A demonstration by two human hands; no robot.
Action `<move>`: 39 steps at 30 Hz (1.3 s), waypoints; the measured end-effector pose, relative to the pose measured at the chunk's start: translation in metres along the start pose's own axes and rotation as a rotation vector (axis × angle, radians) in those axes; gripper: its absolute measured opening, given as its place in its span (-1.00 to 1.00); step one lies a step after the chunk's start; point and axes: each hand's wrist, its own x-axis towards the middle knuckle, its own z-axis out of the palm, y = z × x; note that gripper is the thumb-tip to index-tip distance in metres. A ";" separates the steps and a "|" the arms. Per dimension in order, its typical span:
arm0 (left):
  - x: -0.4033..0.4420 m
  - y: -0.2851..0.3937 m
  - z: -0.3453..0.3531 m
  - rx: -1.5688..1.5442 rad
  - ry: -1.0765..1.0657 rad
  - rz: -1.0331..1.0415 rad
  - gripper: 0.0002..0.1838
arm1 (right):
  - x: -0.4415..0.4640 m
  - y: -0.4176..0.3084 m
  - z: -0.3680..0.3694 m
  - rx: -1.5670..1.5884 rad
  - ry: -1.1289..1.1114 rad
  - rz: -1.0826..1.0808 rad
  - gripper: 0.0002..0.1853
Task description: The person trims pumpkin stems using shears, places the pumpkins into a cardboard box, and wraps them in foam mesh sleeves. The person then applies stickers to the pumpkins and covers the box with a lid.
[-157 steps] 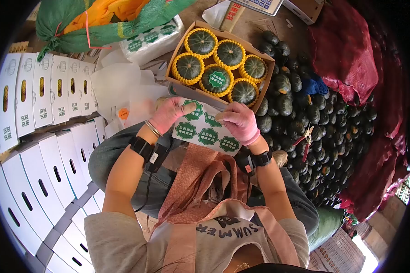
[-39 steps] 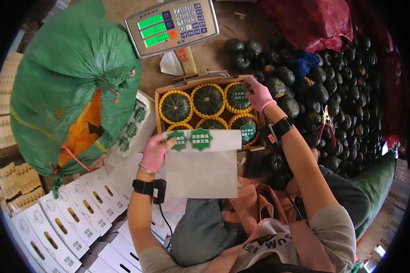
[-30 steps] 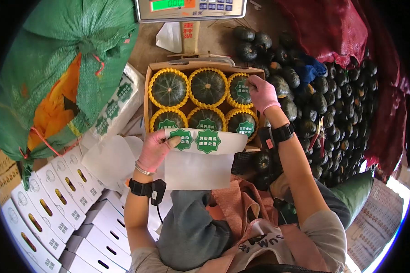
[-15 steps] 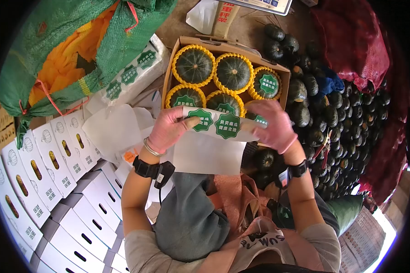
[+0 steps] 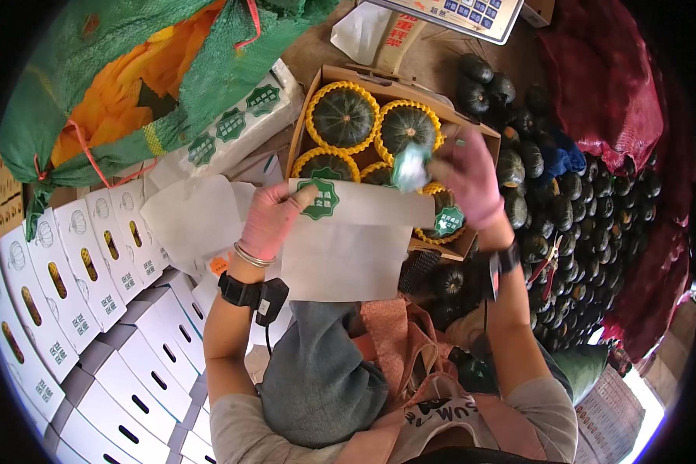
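In a pink glove, my left hand [image 5: 269, 223] pinches the left end of a white sticker sheet [image 5: 344, 267], its thumb beside one green sticker [image 5: 319, 199] that is still on the backing. My right hand [image 5: 475, 184], also gloved in pink and blurred by motion, holds a peeled green sticker [image 5: 411, 165] by its edge, with the pale underside partly showing. Both hands are over the near part of an open cardboard box [image 5: 483, 133]. Inside it are green pumpkins [image 5: 342, 116] wrapped in yellow foam nets [image 5: 311, 116]. The sheet hides some of the near row.
Many loose dark pumpkins [image 5: 568, 201] and red-handled pliers [image 5: 550, 267] lie at the right, near a red mesh sack [image 5: 599, 85]. White cartons [image 5: 135, 363] stand at the left. A green woven sack [image 5: 46, 100] and scale panel [image 5: 472, 14] are at the far side.
My right hand has lifted a sticker off the sheet and moved up, away from the backing. My left hand stays on the sheet, where one sticker now shows instead of two.
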 end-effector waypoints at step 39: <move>-0.038 -0.001 -0.025 -0.087 0.009 0.229 -0.32 | -0.016 0.003 0.122 -0.763 -0.159 -0.788 -0.79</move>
